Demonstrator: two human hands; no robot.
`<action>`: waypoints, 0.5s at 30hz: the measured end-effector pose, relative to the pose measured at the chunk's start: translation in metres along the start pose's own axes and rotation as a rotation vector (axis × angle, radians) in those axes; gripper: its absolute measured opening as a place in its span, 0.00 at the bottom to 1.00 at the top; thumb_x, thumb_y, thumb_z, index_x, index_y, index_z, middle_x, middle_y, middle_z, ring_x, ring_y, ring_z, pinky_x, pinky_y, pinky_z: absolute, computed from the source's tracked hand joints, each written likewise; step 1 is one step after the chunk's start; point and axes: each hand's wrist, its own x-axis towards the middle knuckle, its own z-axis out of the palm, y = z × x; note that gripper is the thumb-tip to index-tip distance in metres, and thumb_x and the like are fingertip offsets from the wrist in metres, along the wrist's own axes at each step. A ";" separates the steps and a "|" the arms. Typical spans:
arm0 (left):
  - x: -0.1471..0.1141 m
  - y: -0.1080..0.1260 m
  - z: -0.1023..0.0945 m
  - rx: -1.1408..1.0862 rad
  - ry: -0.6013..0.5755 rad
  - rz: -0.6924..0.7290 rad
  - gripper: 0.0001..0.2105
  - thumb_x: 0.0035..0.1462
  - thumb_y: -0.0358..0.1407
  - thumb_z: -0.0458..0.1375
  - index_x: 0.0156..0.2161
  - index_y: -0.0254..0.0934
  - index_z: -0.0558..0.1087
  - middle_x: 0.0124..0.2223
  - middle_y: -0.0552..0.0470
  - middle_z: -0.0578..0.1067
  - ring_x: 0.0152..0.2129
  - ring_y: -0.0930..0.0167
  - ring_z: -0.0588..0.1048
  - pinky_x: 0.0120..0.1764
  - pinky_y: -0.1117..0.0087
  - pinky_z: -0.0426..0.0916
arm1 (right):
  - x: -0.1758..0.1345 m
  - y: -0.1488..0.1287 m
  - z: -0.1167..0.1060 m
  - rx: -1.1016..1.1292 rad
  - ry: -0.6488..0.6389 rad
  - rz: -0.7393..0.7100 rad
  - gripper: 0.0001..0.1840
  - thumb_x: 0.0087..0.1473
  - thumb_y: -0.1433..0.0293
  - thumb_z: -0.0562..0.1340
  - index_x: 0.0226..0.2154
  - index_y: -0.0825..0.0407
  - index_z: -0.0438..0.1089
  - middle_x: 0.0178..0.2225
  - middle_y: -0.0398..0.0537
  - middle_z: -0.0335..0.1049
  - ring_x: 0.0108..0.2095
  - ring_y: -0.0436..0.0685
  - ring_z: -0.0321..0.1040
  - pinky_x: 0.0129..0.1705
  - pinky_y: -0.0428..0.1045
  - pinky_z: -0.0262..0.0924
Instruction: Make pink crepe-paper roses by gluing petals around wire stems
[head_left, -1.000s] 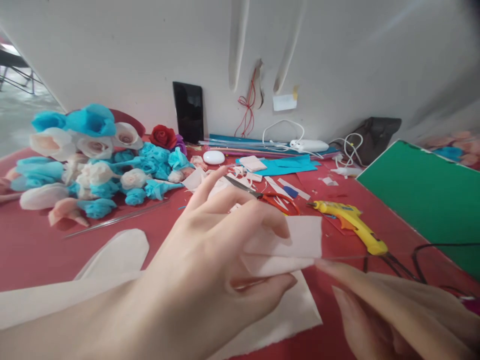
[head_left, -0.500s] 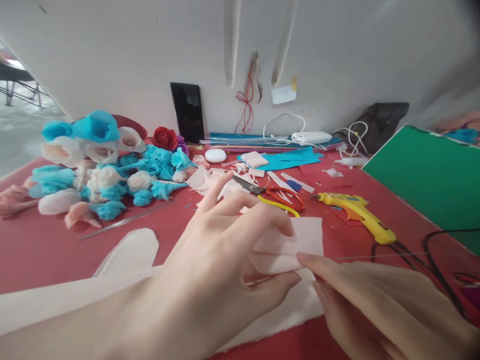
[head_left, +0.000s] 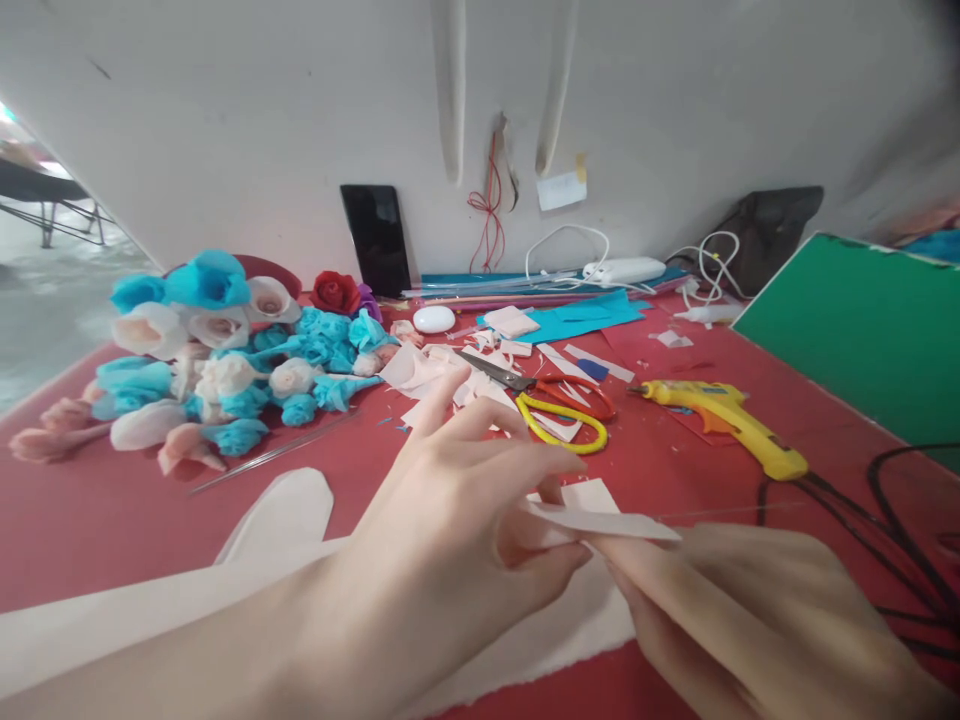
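Between my two hands is a small piece of pale pink crepe paper (head_left: 619,523), turned nearly edge-on to me. My left hand (head_left: 450,520) pinches it between thumb and fingers, index finger raised. The fingertips of my right hand (head_left: 720,600) press together at the paper's near edge, below it; their tips are partly hidden. Under both hands lies a larger pale crepe paper strip (head_left: 555,640). Scissors (head_left: 566,430) with one red and one yellow handle rest just beyond the left fingers, amid paper scraps (head_left: 420,370).
Blue, white and pink paper flowers (head_left: 225,375) are heaped at left. A yellow glue gun (head_left: 720,415) with black cables lies at right, near a green board (head_left: 862,340). A phone (head_left: 375,240) leans on the back wall. Cut paper petals (head_left: 281,510) lie front left.
The small paper has tipped from facing me flat to nearly edge-on, its right end now over my right fingers. My right fingertips have moved slightly left, closer to my left thumb.
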 end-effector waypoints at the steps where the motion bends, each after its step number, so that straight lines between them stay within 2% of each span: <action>1: 0.000 -0.001 0.001 -0.034 -0.023 -0.016 0.11 0.44 0.26 0.61 0.34 0.40 0.72 0.26 0.60 0.74 0.29 0.71 0.70 0.45 0.61 0.62 | 0.001 -0.001 0.000 0.001 -0.014 0.010 0.10 0.63 0.77 0.47 0.39 0.54 0.63 0.23 0.39 0.68 0.22 0.49 0.66 0.25 0.48 0.56; 5: -0.002 -0.004 0.005 -0.138 -0.064 -0.054 0.08 0.43 0.25 0.61 0.28 0.40 0.72 0.25 0.62 0.74 0.31 0.71 0.69 0.45 0.62 0.58 | 0.004 -0.002 0.002 0.035 -0.023 -0.039 0.12 0.63 0.76 0.46 0.42 0.56 0.62 0.22 0.39 0.67 0.21 0.49 0.66 0.21 0.48 0.54; 7: -0.003 -0.006 0.008 -0.184 -0.066 -0.048 0.07 0.43 0.25 0.61 0.27 0.40 0.72 0.24 0.63 0.74 0.30 0.73 0.68 0.45 0.64 0.58 | 0.003 -0.001 0.003 0.046 -0.047 -0.015 0.12 0.62 0.77 0.45 0.43 0.57 0.61 0.21 0.38 0.67 0.20 0.49 0.66 0.20 0.49 0.54; 9: -0.003 -0.008 0.011 -0.230 -0.065 -0.053 0.07 0.43 0.26 0.62 0.27 0.41 0.72 0.25 0.63 0.74 0.30 0.74 0.68 0.43 0.68 0.60 | 0.001 0.000 0.003 0.051 -0.063 0.002 0.12 0.62 0.77 0.45 0.44 0.57 0.61 0.20 0.38 0.67 0.19 0.48 0.65 0.20 0.49 0.53; 12: -0.002 -0.011 0.014 -0.289 -0.058 -0.083 0.08 0.42 0.25 0.63 0.28 0.40 0.73 0.26 0.62 0.73 0.30 0.75 0.67 0.37 0.73 0.61 | -0.002 0.000 0.002 0.068 -0.053 -0.047 0.13 0.63 0.76 0.44 0.43 0.57 0.61 0.19 0.38 0.66 0.18 0.48 0.65 0.19 0.49 0.53; 15: -0.001 -0.012 0.015 -0.318 -0.080 -0.115 0.07 0.42 0.25 0.62 0.28 0.40 0.74 0.26 0.61 0.72 0.30 0.75 0.66 0.39 0.72 0.61 | -0.001 0.000 0.002 0.055 -0.070 -0.042 0.12 0.63 0.77 0.45 0.43 0.58 0.61 0.20 0.39 0.67 0.18 0.48 0.65 0.18 0.49 0.52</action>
